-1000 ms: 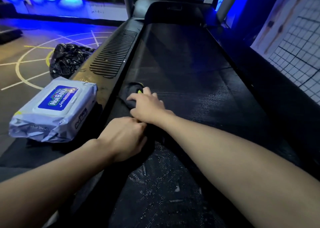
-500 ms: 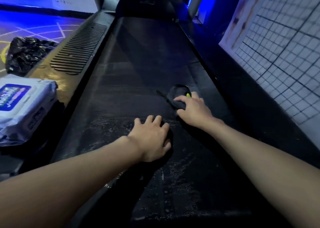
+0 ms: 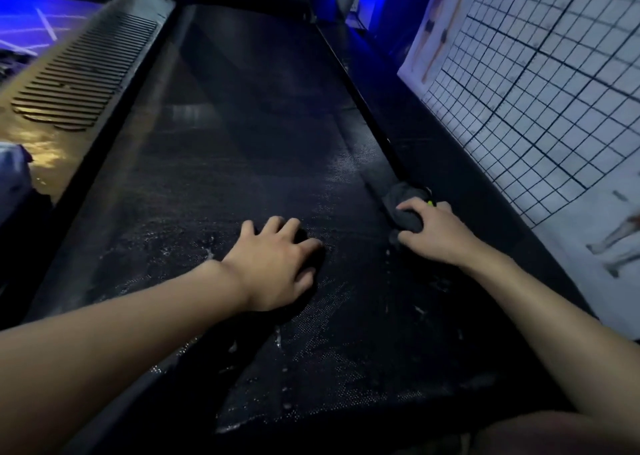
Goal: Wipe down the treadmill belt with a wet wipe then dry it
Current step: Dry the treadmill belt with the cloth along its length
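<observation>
blue light washes the gym floor (image 3: 27, 22) at far left, and a gridded wall chart (image 3: 536, 91) runs along the right. between them the dark treadmill belt (image 3: 242, 164) stretches away, flecked with pale specks near the hands. the left hand (image 3: 273, 264) lies flat on the belt's middle, fingers spread, its grip holding nothing. the right hand (image 3: 436, 233) curls its grip round a dark cloth (image 3: 403, 196) at the belt's right edge, beside the side rail (image 3: 436, 136).
</observation>
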Demonstrator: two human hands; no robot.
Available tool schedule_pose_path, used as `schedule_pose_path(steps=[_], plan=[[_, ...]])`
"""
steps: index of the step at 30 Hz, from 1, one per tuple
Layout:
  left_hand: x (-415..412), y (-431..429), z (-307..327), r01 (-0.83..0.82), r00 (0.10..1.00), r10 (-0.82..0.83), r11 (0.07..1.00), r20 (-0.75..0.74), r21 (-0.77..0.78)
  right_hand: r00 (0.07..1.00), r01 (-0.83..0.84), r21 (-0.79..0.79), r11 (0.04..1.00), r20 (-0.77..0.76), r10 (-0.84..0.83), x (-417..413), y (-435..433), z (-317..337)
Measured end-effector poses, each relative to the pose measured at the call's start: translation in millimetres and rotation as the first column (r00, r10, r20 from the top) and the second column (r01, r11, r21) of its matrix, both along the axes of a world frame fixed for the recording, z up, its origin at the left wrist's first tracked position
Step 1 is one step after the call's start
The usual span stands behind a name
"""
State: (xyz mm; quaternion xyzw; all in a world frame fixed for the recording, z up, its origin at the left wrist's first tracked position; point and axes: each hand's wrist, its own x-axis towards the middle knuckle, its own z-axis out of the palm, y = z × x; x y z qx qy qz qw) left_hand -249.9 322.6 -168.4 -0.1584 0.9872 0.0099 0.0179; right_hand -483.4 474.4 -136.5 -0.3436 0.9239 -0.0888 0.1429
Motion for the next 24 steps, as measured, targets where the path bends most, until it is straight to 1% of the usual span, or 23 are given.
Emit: schedule_pose_path(steps=[2, 3, 6, 9, 12, 17, 19, 24], plan=[[-0.2, -0.9, 0.9, 0.004, 1.0, -0.004, 1.0, -0.012, 0.014, 0.998, 0.022, -0.004, 1.0, 0.064, -0.022, -5.6, -7.8, 7.0], [0.5, -2.2, 1.6, 0.006, 1.0, -0.006, 1.0, -0.018, 0.023, 0.998, 0.035, 0.005, 0.999, 0.055, -0.035, -7.0, -12.6, 7.7], [6.6, -9.1, 2.8, 0.017, 0.999, -0.014, 0.998, -0.041, 0.058, 0.997, 0.053, 0.009, 0.999, -0.05, -0.053, 0.9, -24.7, -0.7], [18.0, -16.2, 3.7, 0.04, 0.998, -0.036, 0.997, -0.042, 0.073, 0.996, 0.033, -0.007, 0.999, -0.087, -0.034, 17.0, -35.3, -6.1], [32.6, -20.3, 6.5, 0.046, 0.999, -0.044, 0.994, -0.021, 0.096, 0.994, -0.02, -0.024, 1.0, -0.11, 0.017, 39.5, -53.7, -4.2], [70.2, -24.8, 15.4, 0.059, 0.997, -0.061, 0.996, 0.037, 0.065, 0.973, -0.198, -0.032, 0.98, -0.127, 0.193, 108.0, -111.0, -4.8], [84.7, -33.2, 19.6, 0.068, 0.995, -0.074, 0.995, 0.074, 0.079, 0.964, -0.239, -0.048, 0.97, -0.128, 0.231, 138.5, -138.1, -3.8], [130.7, -55.4, 29.9, 0.084, 0.99, -0.094, 0.992, 0.104, 0.097, 0.948, -0.313, -0.073, 0.947, -0.091, 0.306, 207.8, -192.9, -1.1]])
